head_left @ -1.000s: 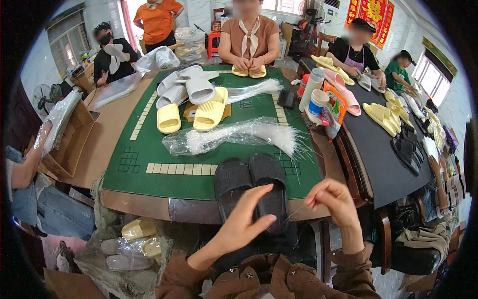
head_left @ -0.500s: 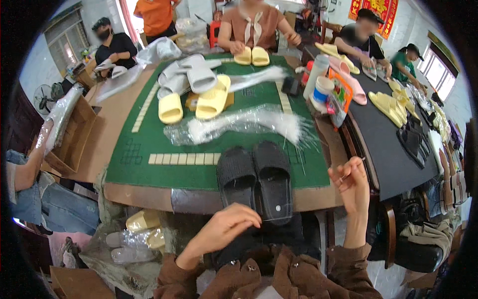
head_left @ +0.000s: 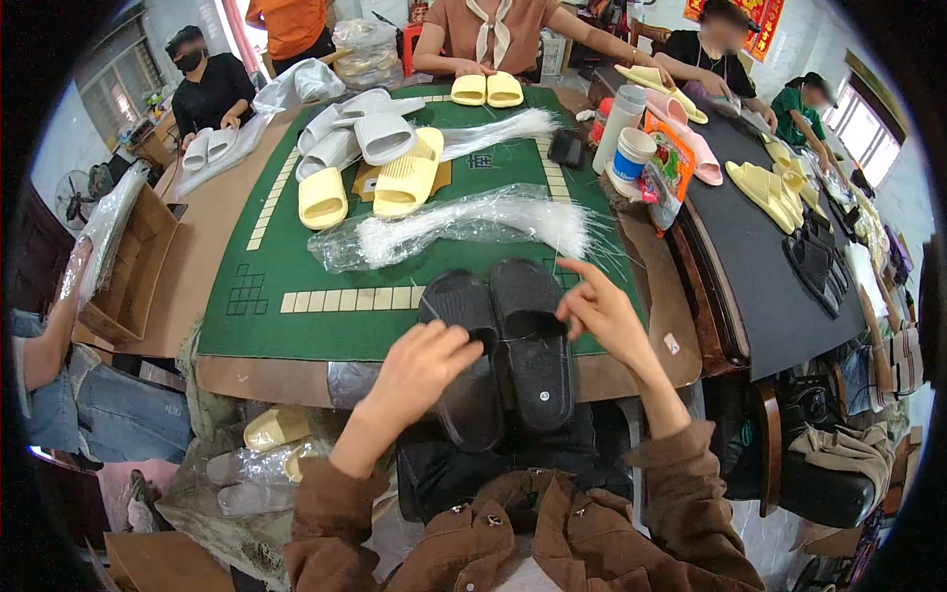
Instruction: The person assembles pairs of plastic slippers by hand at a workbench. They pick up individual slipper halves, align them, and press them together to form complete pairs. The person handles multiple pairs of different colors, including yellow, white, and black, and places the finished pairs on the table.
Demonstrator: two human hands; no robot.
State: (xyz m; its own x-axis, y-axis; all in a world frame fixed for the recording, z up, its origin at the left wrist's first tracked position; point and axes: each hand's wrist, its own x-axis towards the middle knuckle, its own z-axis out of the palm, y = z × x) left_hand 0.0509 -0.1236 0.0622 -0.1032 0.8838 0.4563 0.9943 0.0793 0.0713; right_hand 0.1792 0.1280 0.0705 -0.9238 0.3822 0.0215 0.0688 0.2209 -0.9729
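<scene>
A pair of black slide slippers lies side by side at the table's near edge, heels toward me and overhanging it. My left hand is over the left slipper, fingers curled together beside its strap opening. My right hand is at the right slipper's strap, index finger stretched forward and the other fingers bent in. Whatever either hand pinches is too thin or hidden to make out. A fine pale line crosses the slippers between my hands. Beyond them lies a bundle of thin clear plastic strands in a clear bag.
Yellow slides and grey slides lie further back on the green mat. White containers stand at its right. More slides cover a dark side table. Co-workers sit around; an open carton is left.
My right hand has come left and forward, from beside the table corner to the right slipper's strap. My left hand has risen toward the left strap. The person opposite now reaches toward the side table.
</scene>
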